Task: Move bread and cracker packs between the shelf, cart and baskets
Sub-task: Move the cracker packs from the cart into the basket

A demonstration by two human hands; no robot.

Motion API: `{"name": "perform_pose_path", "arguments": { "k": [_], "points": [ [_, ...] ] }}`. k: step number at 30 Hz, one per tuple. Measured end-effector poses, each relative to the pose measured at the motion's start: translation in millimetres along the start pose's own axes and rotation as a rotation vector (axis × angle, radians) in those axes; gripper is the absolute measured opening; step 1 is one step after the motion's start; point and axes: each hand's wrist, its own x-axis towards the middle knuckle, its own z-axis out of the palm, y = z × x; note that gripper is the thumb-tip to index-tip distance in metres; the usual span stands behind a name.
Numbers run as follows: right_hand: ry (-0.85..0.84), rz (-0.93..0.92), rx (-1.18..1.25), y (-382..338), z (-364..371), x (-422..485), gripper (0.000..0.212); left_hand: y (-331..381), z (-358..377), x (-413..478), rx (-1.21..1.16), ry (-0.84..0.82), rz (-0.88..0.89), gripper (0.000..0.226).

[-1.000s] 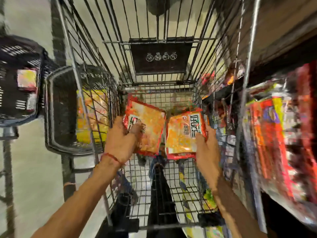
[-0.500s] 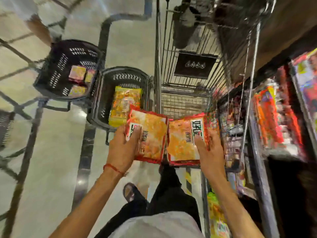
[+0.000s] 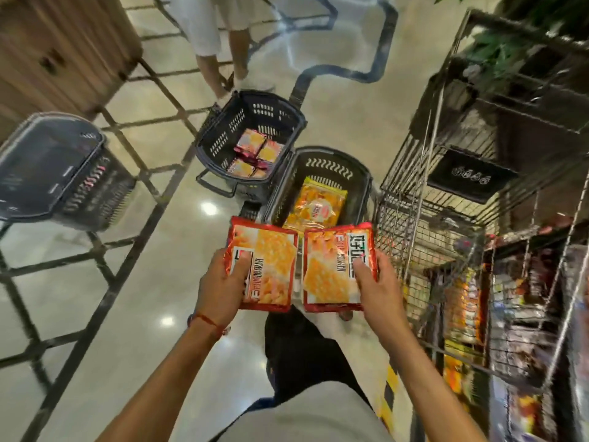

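My left hand [image 3: 220, 287] grips a red-and-orange cracker pack [image 3: 269, 263] by its left edge, thumb on top. My right hand [image 3: 377, 287] grips a second, matching cracker pack [image 3: 331, 266] by its right edge. Both packs are held side by side above the floor, just in front of a dark basket [image 3: 361, 178] holding a yellow bread pack [image 3: 317, 204]. Further back a second dark basket [image 3: 223, 135] holds several small red-and-orange packs [image 3: 255, 153]. The wire cart [image 3: 414, 199] stands to the right, beside the shelf [image 3: 510, 314] full of packs.
A third dark basket [image 3: 54, 173] sits on the floor at the left. Another person's legs [image 3: 220, 59] stand beyond the far basket. A wooden unit [image 3: 47, 49] fills the top left corner. Glossy tiled floor [image 3: 127, 282] spreads left of me.
My hands have brought both cracker packs out of the cart and leftward, toward the baskets. My view has swung left and up, showing the floor, a third basket and a person's legs.
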Motion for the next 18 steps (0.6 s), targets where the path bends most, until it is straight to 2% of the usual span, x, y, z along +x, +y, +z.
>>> {"name": "perform_pose_path", "arguments": {
  "k": [6,14,18],
  "points": [
    [0.0,0.015,0.038,-25,69,72,0.025,5,-37,99,-0.053,-0.016,-0.059,0.035],
    [0.004,0.072,0.053,-84,156,170,0.036,47,-78,250,0.017,-0.078,-0.083,0.068],
    [0.026,0.122,0.028,-116,193,214,0.037,72,-98,317,-0.013,-0.109,-0.112,0.061]
  ]
}}
